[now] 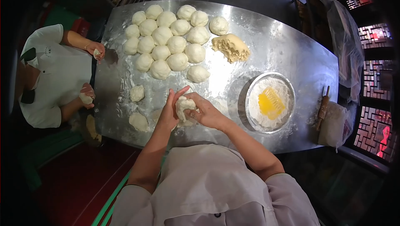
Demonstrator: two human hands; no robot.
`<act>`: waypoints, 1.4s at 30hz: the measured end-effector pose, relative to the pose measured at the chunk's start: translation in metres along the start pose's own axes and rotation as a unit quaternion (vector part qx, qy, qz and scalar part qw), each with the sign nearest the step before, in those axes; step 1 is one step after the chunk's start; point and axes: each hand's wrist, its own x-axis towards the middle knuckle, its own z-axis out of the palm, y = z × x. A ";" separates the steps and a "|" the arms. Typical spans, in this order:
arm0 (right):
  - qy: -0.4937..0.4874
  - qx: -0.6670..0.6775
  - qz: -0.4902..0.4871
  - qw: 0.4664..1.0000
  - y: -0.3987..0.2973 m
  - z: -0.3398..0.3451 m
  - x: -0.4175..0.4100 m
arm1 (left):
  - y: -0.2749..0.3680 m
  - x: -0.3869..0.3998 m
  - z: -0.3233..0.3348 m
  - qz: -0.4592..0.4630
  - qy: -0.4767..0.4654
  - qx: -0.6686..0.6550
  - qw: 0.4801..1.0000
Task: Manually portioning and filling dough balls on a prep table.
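Between my two hands is a piece of pale dough (185,106), its top folded and uneven. My left hand (169,109) supports it from the left, fingers stretched upward. My right hand (206,110) grips it from the right, with thumb and fingers curled on it. Beneath my hands some more dough shows, partly hidden. Just left lie a small dough ball (137,93) and a flattened dough piece (138,122). Beyond my hands several round dough balls (162,35) stand close together, beside a crumbly tan mass (232,48).
A metal bowl (292,101) of flour with a yellow scraper (271,102) stands at right on the steel table (307,69). A rolling pin (323,108) lies near a plastic bag (334,126) at the right edge. A co-worker (59,73) stands left, holding dough.
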 end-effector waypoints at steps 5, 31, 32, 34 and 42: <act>0.203 -0.233 -0.101 0.946 -0.007 -0.079 0.025 | -0.017 -0.001 -0.017 -0.050 -0.034 -0.091 0.994; 0.282 0.315 0.105 0.900 0.099 -0.128 0.035 | -0.024 -0.039 -0.028 0.008 -0.022 -0.141 0.990; 0.223 0.354 0.050 0.907 0.079 -0.113 0.020 | -0.026 -0.040 -0.025 0.014 -0.018 -0.142 0.990; 0.126 0.388 -0.026 0.913 0.032 -0.081 -0.004 | -0.026 -0.033 -0.016 0.046 -0.022 -0.124 0.991; 0.296 -0.243 -0.264 0.885 -0.040 -0.006 -0.048 | 0.013 -0.050 0.079 0.081 -0.087 -0.251 0.961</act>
